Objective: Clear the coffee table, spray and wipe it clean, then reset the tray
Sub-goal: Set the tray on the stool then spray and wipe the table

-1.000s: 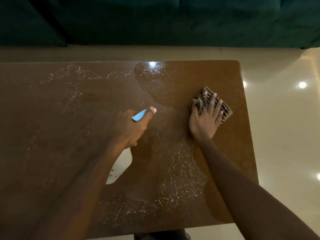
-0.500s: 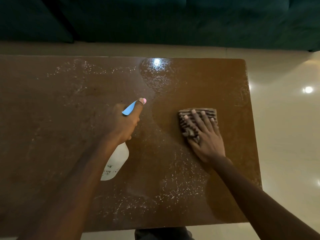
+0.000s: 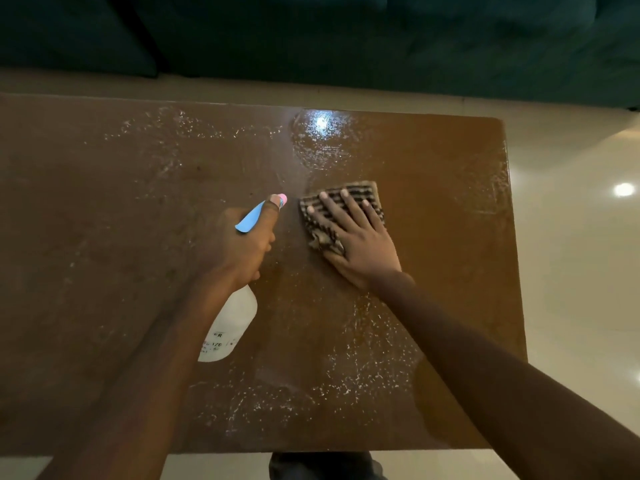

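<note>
Tabletop (image 3: 104,271) of brown wood fills most of the view, its surface speckled with white droplets of spray from the far left part across to the near edge, and with a wet sheen and a bright light reflection near the middle of the far edge. Left of the middle, the left hand (image 3: 239,251) is closed around the neck of a spray bottle (image 3: 228,327), one finger lying along the blue trigger up to the pink nozzle, which points toward the far edge. The bottle's white body tilts back toward the near edge under the wrist, and its printed label is too small to read. Just right of the nozzle, the right hand (image 3: 353,244) lies flat, fingers spread and palm down, pressing a striped cloth (image 3: 332,216) onto the tabletop about midway between the far and near edges. The cloth is bunched under the fingers and thumb. Right of the hand the wood toward the right edge looks smoother, with few droplets. Beyond the right edge lies a pale glossy floor (image 3: 571,271), and a dark green sofa (image 3: 346,36) stands past the far edge.
</note>
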Motion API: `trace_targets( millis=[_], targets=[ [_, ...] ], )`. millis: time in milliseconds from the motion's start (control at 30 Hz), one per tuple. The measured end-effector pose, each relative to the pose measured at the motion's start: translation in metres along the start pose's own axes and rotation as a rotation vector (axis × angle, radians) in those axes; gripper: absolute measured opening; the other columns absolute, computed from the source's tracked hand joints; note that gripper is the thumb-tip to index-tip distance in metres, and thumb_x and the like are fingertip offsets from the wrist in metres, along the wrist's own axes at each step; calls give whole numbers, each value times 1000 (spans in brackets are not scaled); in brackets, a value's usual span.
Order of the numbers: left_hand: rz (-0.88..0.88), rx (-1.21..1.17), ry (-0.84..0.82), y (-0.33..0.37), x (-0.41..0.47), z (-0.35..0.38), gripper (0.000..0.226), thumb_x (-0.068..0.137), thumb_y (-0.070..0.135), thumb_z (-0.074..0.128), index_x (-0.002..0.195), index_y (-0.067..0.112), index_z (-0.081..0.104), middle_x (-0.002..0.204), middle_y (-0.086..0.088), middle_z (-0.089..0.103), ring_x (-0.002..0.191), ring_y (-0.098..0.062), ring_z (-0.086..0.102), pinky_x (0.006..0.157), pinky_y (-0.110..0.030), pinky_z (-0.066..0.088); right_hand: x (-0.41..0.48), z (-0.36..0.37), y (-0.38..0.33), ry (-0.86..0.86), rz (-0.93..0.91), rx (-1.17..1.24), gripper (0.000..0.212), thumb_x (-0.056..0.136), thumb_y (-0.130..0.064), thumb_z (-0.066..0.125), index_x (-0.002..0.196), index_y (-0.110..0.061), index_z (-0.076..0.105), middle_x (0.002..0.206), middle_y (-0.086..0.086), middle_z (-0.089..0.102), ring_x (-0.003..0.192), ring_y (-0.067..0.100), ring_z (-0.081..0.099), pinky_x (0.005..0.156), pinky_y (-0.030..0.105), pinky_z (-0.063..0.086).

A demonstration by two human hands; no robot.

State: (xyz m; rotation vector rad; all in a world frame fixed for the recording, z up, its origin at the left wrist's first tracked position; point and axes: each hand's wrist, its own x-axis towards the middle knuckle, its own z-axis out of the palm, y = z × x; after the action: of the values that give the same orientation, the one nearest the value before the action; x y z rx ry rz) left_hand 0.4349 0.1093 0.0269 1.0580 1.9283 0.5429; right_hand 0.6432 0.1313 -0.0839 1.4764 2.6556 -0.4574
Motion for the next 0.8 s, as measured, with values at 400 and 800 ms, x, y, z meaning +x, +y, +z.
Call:
trace_targets(
  millis=[400,800],
  targets=[
    [122,251,-214,3,-47,30,69,82,70,43,79,6,68,74,-15,69,67,-30,67,56,-41,57,-97,-22,37,93,578,608,53,100,-48,34,148,-52,14,164,-9,9,144,0,-1,113,21,-10],
    [121,182,-147,-22,-65,11,69,80,71,43,72,5,64,66,-14,66,55,-29,61,56,-45,55,-58,-4,-32,159,771,448,61,101,-57,27,156,-30,24,165,-16,-7,151,12,-14,121,38,-12]
  ],
)
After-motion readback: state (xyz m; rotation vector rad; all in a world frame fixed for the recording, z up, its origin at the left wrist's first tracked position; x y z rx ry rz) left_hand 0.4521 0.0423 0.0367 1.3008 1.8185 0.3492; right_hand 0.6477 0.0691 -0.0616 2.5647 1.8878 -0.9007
